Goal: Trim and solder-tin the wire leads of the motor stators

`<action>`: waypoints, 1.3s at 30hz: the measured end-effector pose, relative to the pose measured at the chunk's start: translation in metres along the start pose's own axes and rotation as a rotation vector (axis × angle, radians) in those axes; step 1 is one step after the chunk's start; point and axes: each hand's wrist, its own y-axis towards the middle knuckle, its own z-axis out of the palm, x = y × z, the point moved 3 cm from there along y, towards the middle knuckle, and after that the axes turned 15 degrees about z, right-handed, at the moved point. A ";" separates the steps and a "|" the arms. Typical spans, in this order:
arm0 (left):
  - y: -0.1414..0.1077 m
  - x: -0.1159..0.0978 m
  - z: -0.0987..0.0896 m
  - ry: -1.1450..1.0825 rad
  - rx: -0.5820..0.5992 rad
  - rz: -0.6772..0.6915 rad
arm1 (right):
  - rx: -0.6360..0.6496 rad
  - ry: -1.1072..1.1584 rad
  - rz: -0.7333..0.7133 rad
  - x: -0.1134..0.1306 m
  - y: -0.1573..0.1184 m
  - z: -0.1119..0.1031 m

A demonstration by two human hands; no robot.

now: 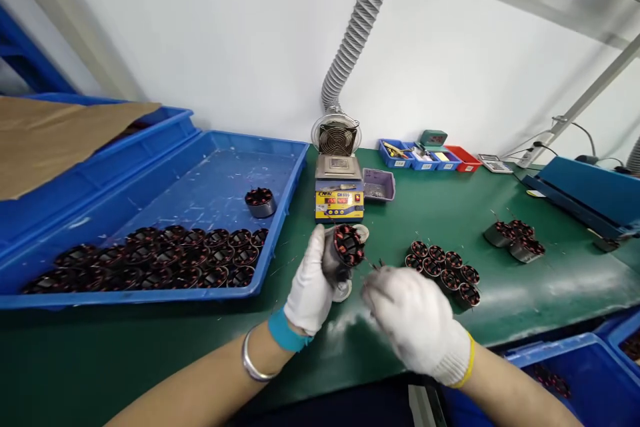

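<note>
A: What were the hands doing, nearest first?

B: The right hand (415, 323), in a white glove with a yellow cuff, hovered low over the green mat (450, 213), palm down, fingers bunched near fine wires. It was blurred, so I couldn't tell whether the fingers pinched anything. The left hand (311, 287), gloved with a blue cuff and a silver bangle (253, 357) on the wrist, was clamped around a motor stator (344, 248), held upright just above the mat, its copper windings facing the camera.

A: Anything hard to read?

B: The wire ends between the hands were too thin to make out.

A: And around them?

B: Right of the hands stood a cluster of stators (445, 270), with three more (515, 240) farther right. At left, a blue tray (220, 173) held rows of stators, one standing apart. Farther off stood a solder pot (339, 195) with a fan and grey duct (357, 33), then small parts bins (425, 157).
</note>
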 end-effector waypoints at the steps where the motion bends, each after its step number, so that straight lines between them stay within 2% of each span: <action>1: 0.003 -0.007 -0.004 -0.026 -0.027 -0.010 | 0.051 0.054 -0.090 0.002 -0.003 0.000; 2: 0.007 -0.014 -0.007 -0.056 -0.027 -0.037 | 0.080 0.161 -0.160 0.000 -0.005 -0.002; 3: 0.011 -0.019 -0.010 -0.090 0.003 -0.089 | 0.054 0.304 -0.174 -0.006 -0.006 -0.006; 4: 0.013 -0.022 -0.012 -0.128 0.062 -0.162 | -0.009 0.453 -0.113 -0.017 -0.004 -0.009; 6: 0.016 -0.025 -0.014 -0.202 0.214 -0.328 | -0.121 0.664 0.169 -0.046 0.005 -0.008; 7: 0.016 -0.024 -0.015 -0.235 0.281 -0.410 | -0.102 0.702 0.324 -0.059 0.012 -0.002; 8: 0.014 -0.022 -0.015 -0.262 0.339 -0.492 | -0.019 0.704 0.434 -0.068 0.019 0.007; 9: 0.012 -0.018 -0.015 -0.288 0.385 -0.568 | 0.117 0.691 0.468 -0.071 0.027 0.016; 11: 0.006 -0.010 -0.014 -0.330 0.408 -0.697 | 0.405 0.657 0.382 -0.061 0.038 0.034; 12: 0.002 -0.006 -0.013 -0.341 0.394 -0.748 | 0.495 0.637 0.323 -0.051 0.042 0.039; 14: -0.002 0.001 -0.010 -0.352 0.337 -0.771 | 0.550 0.591 0.215 -0.031 0.045 0.044; 16: -0.003 0.003 -0.007 -0.329 0.313 -0.722 | 0.506 0.598 0.124 -0.013 0.044 0.045; 18: -0.001 0.000 -0.006 -0.253 0.343 -0.675 | 0.429 0.664 0.059 -0.003 0.041 0.047; 20: 0.001 -0.007 -0.007 -0.114 0.434 -0.665 | 0.345 0.704 0.028 0.000 0.037 0.051; 22: 0.002 -0.021 -0.009 0.039 0.576 -0.633 | 0.226 0.645 0.020 -0.001 0.034 0.053; 24: 0.004 -0.041 -0.013 0.190 0.676 -0.474 | 0.074 0.543 0.044 -0.003 0.033 0.050; 26: 0.006 -0.064 -0.015 0.333 0.695 -0.234 | -0.037 0.465 0.105 -0.007 0.033 0.041; 28: 0.007 -0.084 -0.014 0.426 0.685 -0.038 | -0.075 0.423 0.151 -0.008 0.033 0.032; 31: 0.005 -0.104 -0.004 0.539 0.693 0.163 | -0.102 0.328 0.100 -0.004 0.033 0.021; 33: 0.004 -0.110 0.004 0.785 0.729 0.337 | -0.139 0.265 0.048 -0.001 0.032 0.018; 36: -0.003 -0.107 0.005 1.275 0.885 0.568 | -0.167 0.223 0.028 -0.004 0.030 0.020; 37: -0.006 -0.104 0.000 1.375 0.931 0.598 | -0.167 0.208 0.050 -0.008 0.029 0.020; 39: -0.014 -0.099 -0.016 1.413 1.049 0.544 | -0.190 0.163 0.142 -0.020 0.028 0.018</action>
